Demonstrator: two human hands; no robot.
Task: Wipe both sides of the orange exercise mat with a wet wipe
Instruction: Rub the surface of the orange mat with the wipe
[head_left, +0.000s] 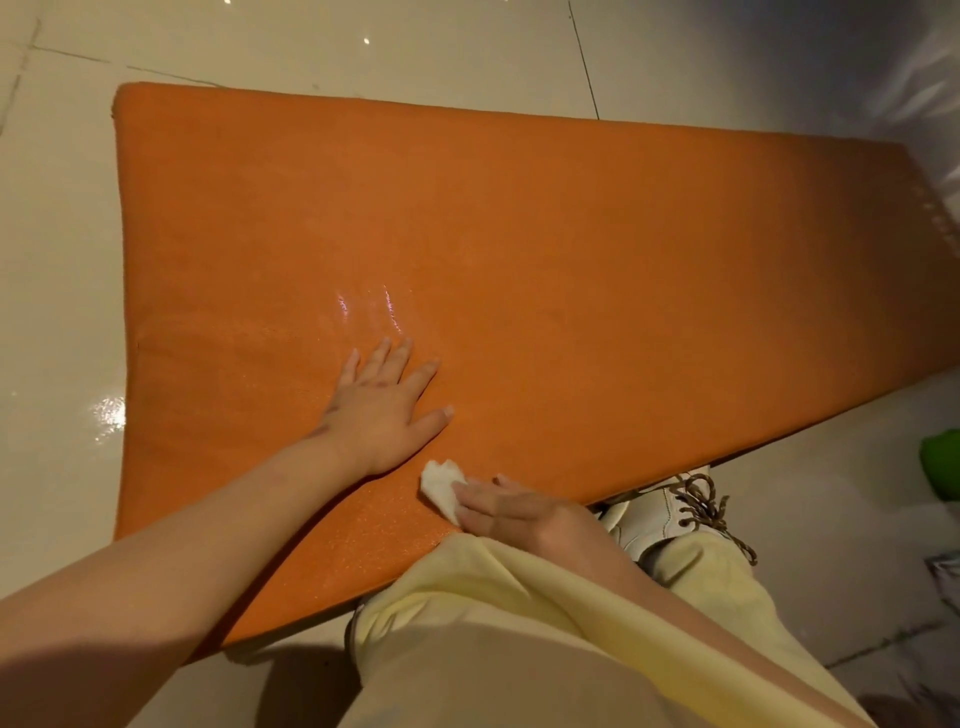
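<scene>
The orange mat (519, 249) lies flat on the tiled floor (311, 47). The left hand (387, 410) is spread flat on it, likely to stop it sliding. Just right, at the near edge, the right hand (511, 506) presses the wet wipe (440, 486) down under straight fingers.

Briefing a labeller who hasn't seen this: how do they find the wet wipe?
Start from the large orange foam exercise mat spread on the pale tiled floor. At its near edge, just right of the flat left hand, the right hand presses a small crumpled white wet wipe. It is the only white thing on the mat.
</scene>
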